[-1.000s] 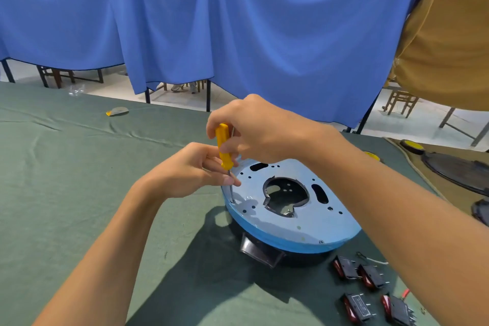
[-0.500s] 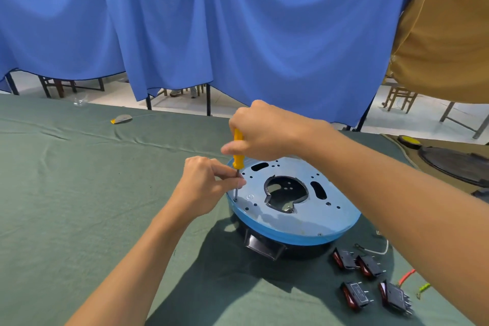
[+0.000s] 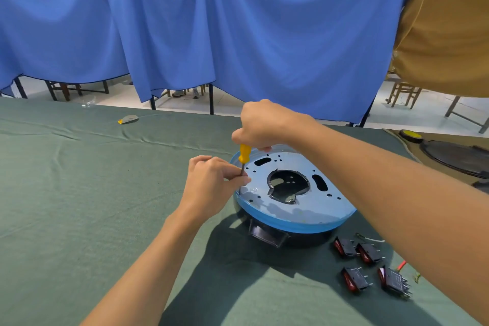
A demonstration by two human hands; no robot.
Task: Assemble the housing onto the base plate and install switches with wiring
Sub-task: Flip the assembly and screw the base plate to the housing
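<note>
Green cloth covers the tabletop [image 3: 79, 193]. At the 9 o'clock rim of the round light-blue metal base plate [image 3: 299, 209], the left hand [image 3: 211, 185] pinches the shaft of the yellow-handled screwdriver [image 3: 244, 156]. The right hand [image 3: 264, 124] clenches its handle from above. I judge the plate is being fastened: hold the shaft upright, press down, turn slowly. The plate lies on the black plastic housing [image 3: 267, 237]. Count: one screwdriver, one plate, one housing, and four black-and-red rocker switches [image 3: 356, 278] at 4 o'clock.
</note>
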